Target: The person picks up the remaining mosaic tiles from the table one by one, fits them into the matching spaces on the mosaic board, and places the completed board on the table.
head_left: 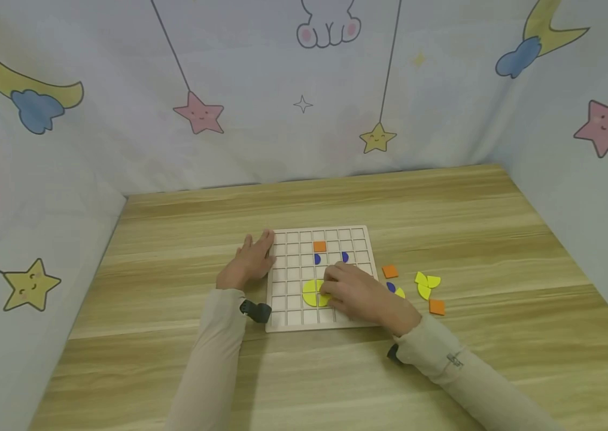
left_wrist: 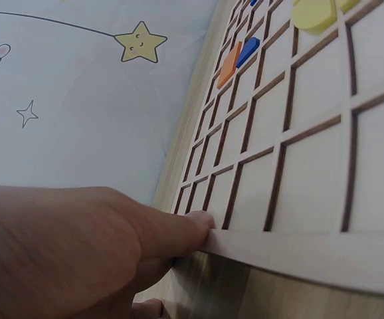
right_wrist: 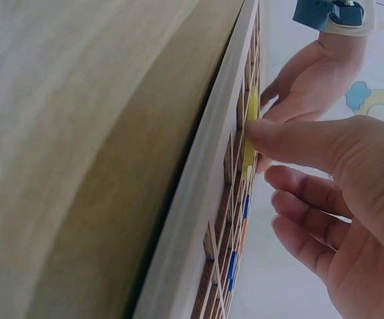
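A pale wooden grid board (head_left: 294,318) lies on the table, divided into square cells. My left hand (head_left: 252,262) rests at its left edge near the far corner; in the left wrist view a fingertip (left_wrist: 198,219) touches the rim. Over the lower middle of the board is my right hand (head_left: 360,293), its thumb (right_wrist: 275,141) on a yellow piece (right_wrist: 252,106) and its other fingers loosely bent, apart from the thumb. Yellow quarter-circle pieces (head_left: 310,293) form a rounded shape there, partly hidden by that hand. Farther up sit an orange square (head_left: 319,246) and two blue half-circles (head_left: 317,259).
Right of the board lie two loose orange squares (head_left: 436,307), several yellow quarter-circles (head_left: 423,291) and a blue piece (head_left: 391,287) beside another yellow one. A patterned cloth (head_left: 261,143) hangs behind the wood-grain table (head_left: 185,227) and along its sides.
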`<state>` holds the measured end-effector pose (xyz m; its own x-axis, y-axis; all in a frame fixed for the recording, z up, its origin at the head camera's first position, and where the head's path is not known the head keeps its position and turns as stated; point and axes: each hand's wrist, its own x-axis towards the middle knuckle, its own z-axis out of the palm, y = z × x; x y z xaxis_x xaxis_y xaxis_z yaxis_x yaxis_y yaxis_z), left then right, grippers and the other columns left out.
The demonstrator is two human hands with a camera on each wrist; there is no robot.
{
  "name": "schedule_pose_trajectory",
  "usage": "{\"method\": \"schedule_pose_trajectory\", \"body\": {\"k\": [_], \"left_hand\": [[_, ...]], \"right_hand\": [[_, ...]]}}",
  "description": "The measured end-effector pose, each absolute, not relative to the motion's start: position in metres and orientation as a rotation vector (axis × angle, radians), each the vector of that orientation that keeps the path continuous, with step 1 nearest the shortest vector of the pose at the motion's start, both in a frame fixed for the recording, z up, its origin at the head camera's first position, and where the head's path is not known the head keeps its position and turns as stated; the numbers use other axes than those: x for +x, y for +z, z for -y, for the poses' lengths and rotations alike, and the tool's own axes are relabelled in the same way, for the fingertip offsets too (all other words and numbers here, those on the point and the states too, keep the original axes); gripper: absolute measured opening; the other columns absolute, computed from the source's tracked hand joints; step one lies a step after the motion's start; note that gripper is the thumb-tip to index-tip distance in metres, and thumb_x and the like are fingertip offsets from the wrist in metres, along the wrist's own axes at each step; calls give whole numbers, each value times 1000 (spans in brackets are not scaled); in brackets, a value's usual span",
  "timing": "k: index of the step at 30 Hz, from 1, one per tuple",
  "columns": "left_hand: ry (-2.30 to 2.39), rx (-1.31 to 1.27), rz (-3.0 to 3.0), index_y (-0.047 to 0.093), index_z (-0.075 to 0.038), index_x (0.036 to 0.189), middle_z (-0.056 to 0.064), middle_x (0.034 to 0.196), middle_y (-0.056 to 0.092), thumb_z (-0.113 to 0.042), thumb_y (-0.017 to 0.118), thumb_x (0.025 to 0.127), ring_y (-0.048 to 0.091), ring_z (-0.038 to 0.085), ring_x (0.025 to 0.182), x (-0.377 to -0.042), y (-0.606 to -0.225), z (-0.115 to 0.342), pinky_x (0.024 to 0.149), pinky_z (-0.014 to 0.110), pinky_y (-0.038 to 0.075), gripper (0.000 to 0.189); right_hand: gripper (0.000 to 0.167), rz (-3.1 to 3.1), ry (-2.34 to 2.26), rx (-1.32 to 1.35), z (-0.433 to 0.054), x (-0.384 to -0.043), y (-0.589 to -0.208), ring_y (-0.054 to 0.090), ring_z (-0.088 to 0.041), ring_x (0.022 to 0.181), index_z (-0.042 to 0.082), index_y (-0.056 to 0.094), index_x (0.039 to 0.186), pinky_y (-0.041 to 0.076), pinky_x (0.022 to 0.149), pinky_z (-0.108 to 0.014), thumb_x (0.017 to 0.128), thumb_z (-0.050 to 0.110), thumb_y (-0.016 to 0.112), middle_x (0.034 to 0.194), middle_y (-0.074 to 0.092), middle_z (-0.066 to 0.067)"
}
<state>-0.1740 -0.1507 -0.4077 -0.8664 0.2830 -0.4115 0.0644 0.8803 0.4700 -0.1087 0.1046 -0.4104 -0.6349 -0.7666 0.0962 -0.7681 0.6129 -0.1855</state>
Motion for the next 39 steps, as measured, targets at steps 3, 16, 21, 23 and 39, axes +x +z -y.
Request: {"method": "schedule_pose_trajectory", "body": {"k": [3, 16, 21, 23, 39], "left_hand": [[619, 251, -2570, 3, -9, 155, 10, 162, -3, -21, 37, 104, -12, 44, 145, -174, -408, 151, 115, 63, 1, 63], [642, 234, -2563, 2, -11, 155, 8, 162, -3, -22, 37, 103, -12, 42, 145, -173, -409, 151, 116, 62, 0, 63], [638, 241, -2566, 3, -10, 155, 9, 162, -2, -21, 38, 103, -11, 43, 145, -174, -409, 151, 116, 62, 0, 63], [643, 238, -2564, 3, -10, 155, 9, 162, -3, -21, 38, 103, -12, 43, 145, -174, -410, 151, 115, 62, 0, 63], [628, 241, -2569, 3, -10, 155, 9, 162, -3, -21, 37, 103, -12, 43, 145, -176, -409, 150, 115, 62, 1, 63]], "right_hand": [[13, 2791, 329, 1345, -104, -109, -412, 51, -12, 92, 16, 71, 99, 48, 84, -27, 87, 18, 70, 101, 59, 4], [10, 2741, 246, 1300, -102, -109, -416, 44, -10, 79, 17, 64, 87, 42, 71, -24, 85, 22, 72, 89, 54, 7], [9, 2783, 277, 1263, -107, -109, -414, 46, -10, 81, 17, 65, 90, 44, 73, -24, 86, 22, 71, 90, 55, 7], [8, 2812, 329, 1240, -110, -109, -412, 48, -11, 84, 17, 67, 92, 45, 75, -25, 86, 22, 71, 92, 56, 6], [20, 2912, 505, 1074, -151, -113, -406, 54, -13, 88, 13, 68, 101, 50, 77, -31, 83, 19, 74, 98, 60, 1]]}}
